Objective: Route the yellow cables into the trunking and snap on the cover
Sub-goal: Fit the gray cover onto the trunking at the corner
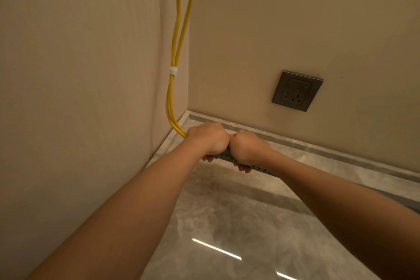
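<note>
Trunking (229, 158) is gripped by L hand (208, 138) & R hand (248, 149), fists touching; yellow cables (170, 102) enter at L hand, below wall socket (297, 91).

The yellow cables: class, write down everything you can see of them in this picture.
The yellow cables are several thin, smooth-jacketed strands hanging down the corner where two walls meet. A white tie bundles them partway down; above it they spread into a long loop that runs out of the top of the picture. Below it they curve right and vanish under the left hand, which grips the grey trunking.
</note>
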`<state>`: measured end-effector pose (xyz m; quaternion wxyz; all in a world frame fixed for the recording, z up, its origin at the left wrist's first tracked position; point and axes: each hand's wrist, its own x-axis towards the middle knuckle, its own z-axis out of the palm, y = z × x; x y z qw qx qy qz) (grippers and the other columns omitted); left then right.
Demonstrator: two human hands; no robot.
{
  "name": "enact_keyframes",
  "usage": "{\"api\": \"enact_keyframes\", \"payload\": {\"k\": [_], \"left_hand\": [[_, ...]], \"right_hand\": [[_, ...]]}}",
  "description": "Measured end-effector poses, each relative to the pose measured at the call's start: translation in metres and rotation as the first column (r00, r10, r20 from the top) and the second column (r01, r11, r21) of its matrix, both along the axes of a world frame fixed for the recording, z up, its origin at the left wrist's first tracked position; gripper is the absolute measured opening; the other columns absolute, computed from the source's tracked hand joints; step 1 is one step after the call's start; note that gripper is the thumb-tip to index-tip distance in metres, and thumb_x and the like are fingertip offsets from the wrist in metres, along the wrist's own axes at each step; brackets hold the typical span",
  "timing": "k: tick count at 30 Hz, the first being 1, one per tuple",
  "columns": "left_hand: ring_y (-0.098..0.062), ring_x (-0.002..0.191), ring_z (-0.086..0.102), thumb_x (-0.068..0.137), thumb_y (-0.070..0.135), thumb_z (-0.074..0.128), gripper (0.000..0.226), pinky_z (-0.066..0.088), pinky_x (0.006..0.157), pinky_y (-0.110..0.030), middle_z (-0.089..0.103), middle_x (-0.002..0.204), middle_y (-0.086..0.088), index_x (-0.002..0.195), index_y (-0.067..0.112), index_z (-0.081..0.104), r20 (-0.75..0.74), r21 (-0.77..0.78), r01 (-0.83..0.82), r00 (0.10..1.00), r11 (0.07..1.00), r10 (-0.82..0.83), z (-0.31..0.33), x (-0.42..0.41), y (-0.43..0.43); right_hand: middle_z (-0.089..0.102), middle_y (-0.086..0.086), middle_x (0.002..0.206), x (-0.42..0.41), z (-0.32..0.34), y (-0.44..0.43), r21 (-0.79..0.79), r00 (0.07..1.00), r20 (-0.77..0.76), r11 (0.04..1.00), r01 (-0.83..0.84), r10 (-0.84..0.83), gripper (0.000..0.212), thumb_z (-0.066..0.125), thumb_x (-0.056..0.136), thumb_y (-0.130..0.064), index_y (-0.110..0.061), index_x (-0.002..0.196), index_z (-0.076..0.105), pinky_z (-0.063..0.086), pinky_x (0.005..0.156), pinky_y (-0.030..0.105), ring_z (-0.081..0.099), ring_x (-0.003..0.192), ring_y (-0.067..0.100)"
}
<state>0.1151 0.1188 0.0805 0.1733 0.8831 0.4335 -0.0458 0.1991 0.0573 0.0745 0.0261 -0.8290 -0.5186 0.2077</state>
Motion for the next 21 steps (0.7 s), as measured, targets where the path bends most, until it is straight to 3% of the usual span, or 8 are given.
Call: {"api": "enact_keyframes", "payload": {"k": [6,10,14,16,18,20,21], "left_hand": [[-0.017,0.046,0.053,0.09,0.013,0.035,0.037,0.044,0.061,-0.027,0.055,0.05,-0.004,0.056,0.013,0.049,0.019,0.089,0.034,0.999,0.995,-0.035,-0.014,-0.006,-0.007],[-0.022,0.063,0.05,0.091,0.014,0.035,0.033,0.034,0.062,-0.031,0.046,0.057,-0.001,0.059,0.016,0.043,0.052,0.161,0.065,0.996,0.985,-0.074,-0.018,-0.006,-0.004],[-0.017,0.047,0.054,0.094,0.016,0.037,0.04,0.04,0.055,-0.027,0.056,0.05,-0.003,0.057,0.011,0.052,0.005,0.123,0.083,0.996,0.989,-0.084,-0.015,-0.006,-0.002],[-0.021,0.055,0.056,0.098,0.025,0.034,0.046,0.041,0.059,-0.029,0.058,0.057,-0.004,0.061,0.006,0.054,0.151,0.169,0.038,0.986,0.985,-0.064,-0.019,-0.009,0.0],[-0.02,0.066,0.05,0.098,0.027,0.039,0.04,0.034,0.061,-0.029,0.053,0.065,-0.003,0.066,0.009,0.054,0.5,0.303,-0.077,0.861,0.95,-0.089,-0.028,-0.016,0.001],[-0.014,0.067,0.042,0.095,0.018,0.049,0.029,0.028,0.06,-0.021,0.049,0.065,0.002,0.069,0.009,0.055,0.806,0.364,-0.292,0.574,0.884,-0.142,-0.037,-0.029,-0.003],[-0.01,0.063,0.038,0.093,0.016,0.052,0.027,0.027,0.058,-0.018,0.046,0.062,0.006,0.067,0.011,0.053,0.885,0.306,-0.384,0.451,0.871,-0.112,-0.04,-0.035,-0.008]], "right_hand": [[0.065,0.002,0.058,-0.005,-0.014,-0.004,-0.017,0.998,0.066,1.0,-0.014,0.015,0.026,0.04,0.093,-0.017,-0.011,0.078,0.061,0.054,0.059,0.027,0.061,0.047,0.015],[0.06,0.0,0.057,-0.008,-0.014,-0.007,0.032,0.984,0.174,0.999,-0.036,0.03,0.02,0.041,0.088,-0.006,-0.016,0.073,0.051,0.053,0.064,0.029,0.063,0.055,0.017],[0.063,0.001,0.054,-0.004,-0.011,-0.005,0.001,0.995,0.073,0.998,-0.062,0.062,0.028,0.039,0.094,-0.016,-0.013,0.071,0.054,0.056,0.065,0.029,0.062,0.048,0.014],[0.064,0.004,0.055,-0.001,-0.011,-0.004,0.019,0.999,0.012,0.999,-0.051,0.051,0.036,0.031,0.096,-0.017,-0.009,0.07,0.056,0.054,0.065,0.029,0.061,0.047,0.016],[0.064,0.006,0.054,0.003,-0.012,-0.004,0.05,0.998,-0.061,0.999,-0.007,0.01,0.046,0.024,0.096,-0.019,-0.007,0.067,0.058,0.052,0.067,0.03,0.06,0.046,0.018],[0.067,0.007,0.055,0.006,-0.013,-0.004,0.07,0.995,-0.098,0.998,0.011,-0.004,0.051,0.022,0.096,-0.022,-0.007,0.065,0.06,0.052,0.069,0.031,0.061,0.045,0.017],[0.068,0.007,0.056,0.008,-0.014,-0.004,0.076,0.995,-0.101,0.997,0.01,-0.002,0.052,0.022,0.096,-0.023,-0.007,0.066,0.062,0.052,0.069,0.031,0.062,0.045,0.016]]}}
